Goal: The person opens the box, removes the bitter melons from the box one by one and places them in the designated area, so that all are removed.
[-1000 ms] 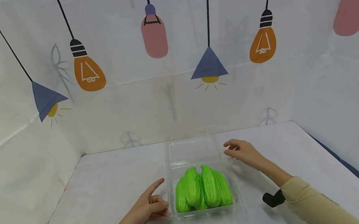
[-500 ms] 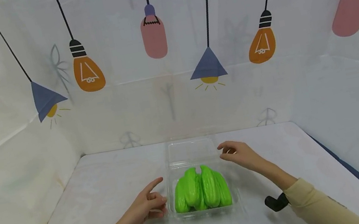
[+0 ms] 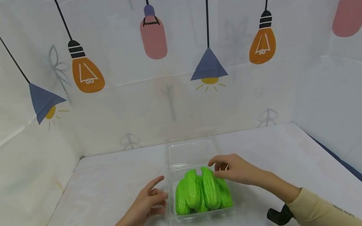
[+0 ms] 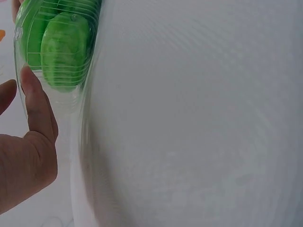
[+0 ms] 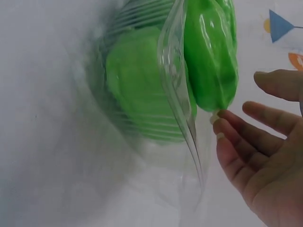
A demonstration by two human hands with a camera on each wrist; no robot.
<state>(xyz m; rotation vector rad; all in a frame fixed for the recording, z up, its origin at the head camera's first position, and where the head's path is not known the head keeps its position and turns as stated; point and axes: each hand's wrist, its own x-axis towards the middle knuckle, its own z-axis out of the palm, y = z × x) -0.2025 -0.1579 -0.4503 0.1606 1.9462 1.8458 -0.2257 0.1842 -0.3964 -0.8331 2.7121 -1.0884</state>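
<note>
Head view, green peppers (image 3: 195, 192): a glossy bunch standing side by side inside a clear plastic clamshell container (image 3: 202, 215), near the middle of the white table (image 3: 122, 173).
Head view, lid (image 3: 192, 152): folded back behind the peppers, a position only this view shows.
Head view, left hand (image 3: 150, 201): just beside the container's left edge, index finger stretched forward, the others bent, thumb held apart.
Head view, right hand (image 3: 235, 168): over the right rear of the peppers, fingers loosely curved, with a gap to the thumb.
Head view, right sleeve (image 3: 315, 206): beige, a black object (image 3: 279, 216) jutting out below its cuff.
Head view, backdrop (image 3: 141, 112): white, printed with hanging lamps and bulbs.
Left wrist view, container wall: ribs show here, unlike from above; a fingertip overlaps its edge, thumb apart; contact cannot be told.
Right wrist view, pepper end (image 5: 215, 90): rises past the container's rim; fingertips lie right at its tip, fingers slightly spread, thumb well apart, pinching nothing; whether they touch cannot be told.
</note>
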